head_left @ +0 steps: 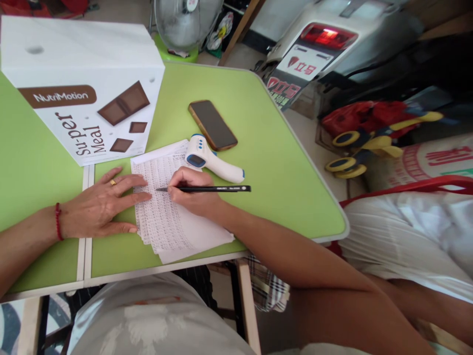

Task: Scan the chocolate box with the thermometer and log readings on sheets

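Note:
A black pencil (218,189) is gripped in my right hand (194,192), its grey point at the handwritten rows on a stack of paper sheets (207,236). My left hand (101,204) lies palm down at the stack's left side, fingers spread, fingertips on the paper. It wears a ring and a red bracelet (58,222). Just beyond my right hand, a white-and-blue infrared thermometer (218,165) rests on its side, partly over the paper's top edge. Behind it lies a dark-screened phone (213,124) in a brownish case.
A white NutriMotion box (88,54) stands at the back left of the green folding table (288,192). Beyond the table are a fan (181,24), a scooter (314,49) and a yellow-wheeled toy (364,148). Someone in white clothing (406,236) sits at the right.

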The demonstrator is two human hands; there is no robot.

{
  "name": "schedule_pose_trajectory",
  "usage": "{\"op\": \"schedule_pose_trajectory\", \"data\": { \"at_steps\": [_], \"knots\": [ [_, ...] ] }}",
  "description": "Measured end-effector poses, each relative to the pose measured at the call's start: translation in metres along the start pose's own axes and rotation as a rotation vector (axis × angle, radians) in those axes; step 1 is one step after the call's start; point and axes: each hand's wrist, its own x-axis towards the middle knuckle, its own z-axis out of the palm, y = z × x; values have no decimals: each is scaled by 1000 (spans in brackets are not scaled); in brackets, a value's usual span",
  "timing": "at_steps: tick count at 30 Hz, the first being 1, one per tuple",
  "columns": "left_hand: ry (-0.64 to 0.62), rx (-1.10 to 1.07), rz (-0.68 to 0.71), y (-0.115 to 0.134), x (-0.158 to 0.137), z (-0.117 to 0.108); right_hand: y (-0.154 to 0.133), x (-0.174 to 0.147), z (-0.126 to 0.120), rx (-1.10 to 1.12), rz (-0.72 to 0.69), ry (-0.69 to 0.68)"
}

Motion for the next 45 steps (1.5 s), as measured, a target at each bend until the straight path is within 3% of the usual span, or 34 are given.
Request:
{"op": "schedule_pose_trajectory", "data": {
  "at_steps": [19, 26, 45],
  "knots": [
    [-17, -15, -21, 0, 0, 0, -2, 0, -2, -8, 31, -27],
    [-9, -30, -23, 0, 0, 0, 0, 3, -2, -16, 47, 45],
    [-15, -20, -18, 0, 0, 0, -3, 3, -4, -44, 45, 1]
  ]
}}
